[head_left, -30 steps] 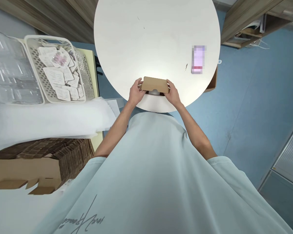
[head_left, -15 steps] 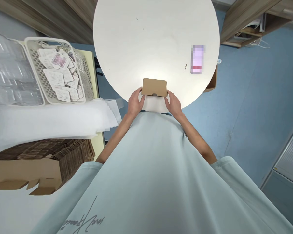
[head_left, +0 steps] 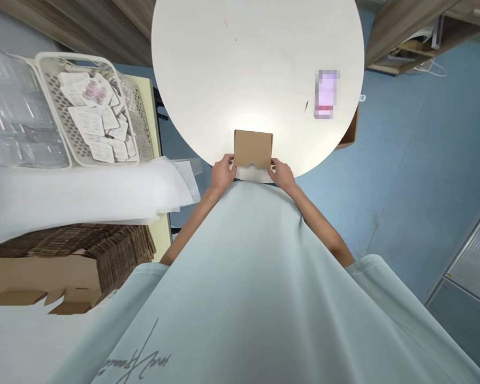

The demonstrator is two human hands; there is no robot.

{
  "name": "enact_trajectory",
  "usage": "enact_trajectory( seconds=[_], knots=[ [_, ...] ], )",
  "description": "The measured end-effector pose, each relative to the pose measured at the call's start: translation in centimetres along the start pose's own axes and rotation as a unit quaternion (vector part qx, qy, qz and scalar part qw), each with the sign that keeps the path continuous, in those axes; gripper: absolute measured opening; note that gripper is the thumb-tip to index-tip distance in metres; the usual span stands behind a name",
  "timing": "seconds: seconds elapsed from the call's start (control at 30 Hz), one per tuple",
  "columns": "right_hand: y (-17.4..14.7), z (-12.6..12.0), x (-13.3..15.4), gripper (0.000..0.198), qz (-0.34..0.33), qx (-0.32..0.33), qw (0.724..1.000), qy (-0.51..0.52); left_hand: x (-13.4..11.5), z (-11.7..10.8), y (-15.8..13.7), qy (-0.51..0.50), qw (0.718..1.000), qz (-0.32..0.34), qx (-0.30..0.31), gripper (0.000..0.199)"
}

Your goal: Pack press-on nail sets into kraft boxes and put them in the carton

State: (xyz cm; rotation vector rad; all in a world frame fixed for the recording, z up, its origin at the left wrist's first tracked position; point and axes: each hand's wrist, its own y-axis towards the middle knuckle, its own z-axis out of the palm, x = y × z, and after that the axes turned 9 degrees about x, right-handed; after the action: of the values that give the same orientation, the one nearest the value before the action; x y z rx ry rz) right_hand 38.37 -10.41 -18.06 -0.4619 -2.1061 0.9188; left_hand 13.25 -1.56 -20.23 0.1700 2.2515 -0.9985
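Observation:
A small brown cardboard box (head_left: pixel 253 148) is at the near edge of the round white table (head_left: pixel 260 64), its broad flat face turned up toward me. A half-round notch shows in the middle of its near edge. My left hand (head_left: pixel 223 173) grips the near left corner, fingers along the side and thumb by the front. At the near right corner, my right hand (head_left: pixel 282 174) holds the box the same way. Some fingertips are hidden against the sides of the box.
On the right of the table lies a blurred pink-purple item (head_left: pixel 326 94). To my left are a white basket (head_left: pixel 144 130) of white packets, clear plastic containers (head_left: pixel 20 112), white sheets (head_left: pixel 84 192) and a stack of folded cardboard boxes (head_left: pixel 122 258).
The box has tipped so that more of its broad face shows, and its near edge is closer to me. Both hands have moved slightly toward my body with it.

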Motion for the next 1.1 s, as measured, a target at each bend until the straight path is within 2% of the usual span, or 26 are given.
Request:
enact_trajectory(
  seconds=[0.13,0.3,0.47,0.7,0.93,1.1],
  knots=[
    [0.1,0.0,0.0,0.041,0.003,0.008,0.999,0.037,-0.4,0.0,0.0,-0.029,0.999,-0.017,0.017,0.056],
    [0.6,0.1,-0.3,0.027,0.012,-0.019,0.997,0.073,-0.8,0.3,-0.1,-0.053,0.998,-0.039,0.008,0.042],
    [1.3,0.2,-0.7,0.019,0.02,-0.035,0.992,0.121,-0.2,0.8,0.4,-0.042,0.998,-0.046,-0.01,0.041],
    [1.9,0.5,-1.1,0.019,0.017,-0.046,0.989,0.14,1.1,1.8,1.6,-0.059,0.997,-0.036,-0.027,0.039],
    [2.4,1.2,-1.5,0.016,0.049,-0.052,0.992,0.105,1.5,1.9,2.1,-0.055,0.998,-0.037,-0.022,0.043],
    [2.6,1.2,-1.3,0.029,0.057,-0.05,0.994,0.073,1.5,2.0,2.4,-0.039,0.998,-0.051,-0.021,0.046]
  ],
)
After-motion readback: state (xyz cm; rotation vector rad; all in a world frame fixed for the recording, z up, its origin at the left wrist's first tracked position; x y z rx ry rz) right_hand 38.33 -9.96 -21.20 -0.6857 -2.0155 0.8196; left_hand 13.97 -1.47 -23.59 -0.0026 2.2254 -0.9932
